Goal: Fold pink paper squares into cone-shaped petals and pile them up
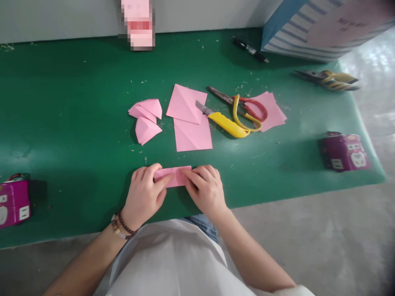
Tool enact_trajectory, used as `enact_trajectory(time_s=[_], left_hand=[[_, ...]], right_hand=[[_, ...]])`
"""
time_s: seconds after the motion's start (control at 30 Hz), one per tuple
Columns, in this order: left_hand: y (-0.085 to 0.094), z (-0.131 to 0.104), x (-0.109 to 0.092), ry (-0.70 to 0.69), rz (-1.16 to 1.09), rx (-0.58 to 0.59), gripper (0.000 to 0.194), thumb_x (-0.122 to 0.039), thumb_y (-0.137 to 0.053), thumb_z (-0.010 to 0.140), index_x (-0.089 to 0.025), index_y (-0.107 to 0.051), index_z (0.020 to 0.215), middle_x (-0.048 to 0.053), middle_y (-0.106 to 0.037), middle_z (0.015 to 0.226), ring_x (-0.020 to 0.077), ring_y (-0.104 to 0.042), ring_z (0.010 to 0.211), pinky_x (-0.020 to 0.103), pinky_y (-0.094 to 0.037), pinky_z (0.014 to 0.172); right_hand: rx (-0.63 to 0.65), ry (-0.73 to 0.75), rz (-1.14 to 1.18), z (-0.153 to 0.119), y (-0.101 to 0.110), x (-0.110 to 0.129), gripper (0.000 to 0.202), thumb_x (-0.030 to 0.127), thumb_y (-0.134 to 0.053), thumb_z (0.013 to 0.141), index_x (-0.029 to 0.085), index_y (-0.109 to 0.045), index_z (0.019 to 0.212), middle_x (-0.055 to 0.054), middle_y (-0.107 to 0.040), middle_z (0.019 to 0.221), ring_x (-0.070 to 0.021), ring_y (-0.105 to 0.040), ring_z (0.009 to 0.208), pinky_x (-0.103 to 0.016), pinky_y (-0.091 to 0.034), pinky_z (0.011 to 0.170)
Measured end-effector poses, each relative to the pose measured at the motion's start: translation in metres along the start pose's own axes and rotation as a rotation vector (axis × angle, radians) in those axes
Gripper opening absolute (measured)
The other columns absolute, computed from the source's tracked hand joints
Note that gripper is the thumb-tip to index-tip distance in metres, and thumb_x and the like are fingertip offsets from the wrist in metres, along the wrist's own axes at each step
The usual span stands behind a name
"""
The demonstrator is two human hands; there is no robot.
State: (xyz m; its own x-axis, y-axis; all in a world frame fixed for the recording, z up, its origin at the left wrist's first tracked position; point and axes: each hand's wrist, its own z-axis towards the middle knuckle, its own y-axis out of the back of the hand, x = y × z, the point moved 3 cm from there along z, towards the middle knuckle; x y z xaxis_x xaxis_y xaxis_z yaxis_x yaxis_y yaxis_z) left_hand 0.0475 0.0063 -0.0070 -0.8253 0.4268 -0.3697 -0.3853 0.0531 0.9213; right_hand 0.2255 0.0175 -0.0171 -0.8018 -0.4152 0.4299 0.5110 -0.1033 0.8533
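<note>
Head view: I see my left hand (144, 193) and right hand (205, 190) side by side at the near edge of the green table (61, 123), both pressing a folded pink paper strip (173, 176) flat against it. The fingertips of each hand are closed down on the strip, left on its left end, right on its right end. Beyond the strip lie two flat pink sheets (189, 119), overlapping, with folded pink pieces (145, 119) to their left. To their right, a yellow utility knife (224, 121) touches red-and-yellow scissors (243, 110), which rest on another pink sheet stack (273, 110). A purple box (344, 152) sits well apart at right.
</note>
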Motion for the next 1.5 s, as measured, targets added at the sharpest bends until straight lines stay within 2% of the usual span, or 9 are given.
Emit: enact_trajectory(time_s=[0.17, 0.47, 0.57, 0.77, 0.93, 1.1, 1.23, 1.37, 1.5], left_hand=[[-0.001, -0.003, 0.0, -0.037, 0.012, -0.011, 0.036, -0.01, -0.057, 0.085, -0.023, -0.068, 0.117, 0.011, -0.056, 0.125, 0.029, -0.047, 0.103, 0.046, -0.046, 0.087], [-0.001, -0.002, -0.002, -0.088, 0.061, -0.049, 0.035, -0.009, -0.056, 0.086, -0.019, -0.068, 0.117, 0.009, -0.063, 0.119, 0.0287, -0.047, 0.109, 0.052, -0.04, 0.104], [-0.001, -0.002, -0.004, -0.102, 0.073, -0.046, 0.035, -0.008, -0.055, 0.087, -0.017, -0.067, 0.119, 0.01, -0.064, 0.118, 0.0283, -0.049, 0.111, 0.048, -0.043, 0.101], [-0.002, -0.004, -0.005, -0.069, 0.129, -0.02, 0.035, -0.011, -0.054, 0.089, -0.021, -0.066, 0.121, 0.008, -0.064, 0.119, 0.0283, -0.051, 0.105, 0.042, -0.047, 0.08], [-0.001, -0.002, -0.003, -0.082, 0.062, 0.022, 0.034, -0.01, -0.052, 0.091, -0.018, -0.064, 0.122, 0.011, -0.062, 0.121, 0.0258, -0.051, 0.102, 0.041, -0.049, 0.084], [0.001, 0.002, 0.0, -0.091, -0.005, 0.051, 0.026, -0.015, -0.051, 0.094, -0.016, -0.066, 0.116, 0.012, -0.059, 0.122, 0.025, -0.051, 0.102, 0.041, -0.051, 0.085], [0.002, 0.004, 0.0, -0.097, -0.009, 0.051, 0.025, -0.018, -0.051, 0.095, -0.018, -0.065, 0.116, 0.011, -0.061, 0.118, 0.0228, -0.051, 0.097, 0.04, -0.051, 0.084], [0.002, 0.005, 0.001, -0.098, -0.012, 0.027, 0.024, -0.017, -0.051, 0.095, -0.016, -0.066, 0.114, 0.011, -0.061, 0.116, 0.0235, -0.051, 0.098, 0.04, -0.052, 0.084], [0.001, 0.004, 0.002, -0.094, -0.041, 0.045, 0.026, -0.015, -0.052, 0.094, -0.016, -0.065, 0.116, 0.011, -0.06, 0.12, 0.0245, -0.051, 0.101, 0.041, -0.052, 0.085]], right_hand=[[-0.004, -0.006, -0.003, 0.0, 0.0, 0.0, 0.016, 0.015, -0.057, 0.091, 0.022, -0.071, 0.098, -0.002, -0.064, 0.076, -0.0184, -0.053, 0.077, -0.033, -0.04, 0.07], [0.005, -0.016, -0.009, 0.0, 0.0, 0.001, 0.015, 0.02, -0.057, 0.094, 0.021, -0.071, 0.097, -0.003, -0.064, 0.077, -0.0181, -0.052, 0.078, -0.033, -0.04, 0.07], [0.004, -0.021, -0.011, 0.0, 0.0, 0.001, 0.015, 0.02, -0.057, 0.094, 0.022, -0.072, 0.098, -0.003, -0.064, 0.078, -0.0183, -0.052, 0.078, -0.033, -0.04, 0.071], [-0.025, -0.093, -0.085, -0.003, 0.002, 0.001, 0.016, 0.024, -0.059, 0.093, 0.024, -0.072, 0.101, -0.005, -0.063, 0.084, -0.0207, -0.052, 0.085, -0.035, -0.04, 0.075], [-0.022, -0.155, -0.122, -0.005, 0.002, -0.002, 0.017, 0.029, -0.06, 0.093, 0.027, -0.073, 0.103, -0.006, -0.063, 0.089, -0.0216, -0.052, 0.088, -0.037, -0.04, 0.078], [0.009, -0.103, -0.104, -0.002, 0.009, -0.002, 0.019, 0.025, -0.059, 0.092, 0.023, -0.07, 0.108, -0.008, -0.066, 0.091, -0.0241, -0.055, 0.088, -0.039, -0.046, 0.076], [-0.027, -0.102, 0.113, -0.009, 0.026, 0.02, 0.025, 0.014, -0.054, 0.091, 0.022, -0.06, 0.114, -0.01, -0.068, 0.113, -0.0227, -0.062, 0.093, -0.041, -0.051, 0.083], [0.246, -0.264, 0.595, -0.029, 0.021, 0.051, 0.03, 0.011, -0.046, 0.089, 0.023, -0.048, 0.117, -0.011, -0.062, 0.128, -0.0086, -0.061, 0.063, -0.025, -0.053, 0.058], [0.357, -0.367, 0.708, -0.043, 0.01, 0.062, 0.026, 0.013, -0.044, 0.088, 0.023, -0.042, 0.112, -0.013, -0.058, 0.134, -0.0067, -0.059, 0.059, -0.022, -0.048, 0.05]])
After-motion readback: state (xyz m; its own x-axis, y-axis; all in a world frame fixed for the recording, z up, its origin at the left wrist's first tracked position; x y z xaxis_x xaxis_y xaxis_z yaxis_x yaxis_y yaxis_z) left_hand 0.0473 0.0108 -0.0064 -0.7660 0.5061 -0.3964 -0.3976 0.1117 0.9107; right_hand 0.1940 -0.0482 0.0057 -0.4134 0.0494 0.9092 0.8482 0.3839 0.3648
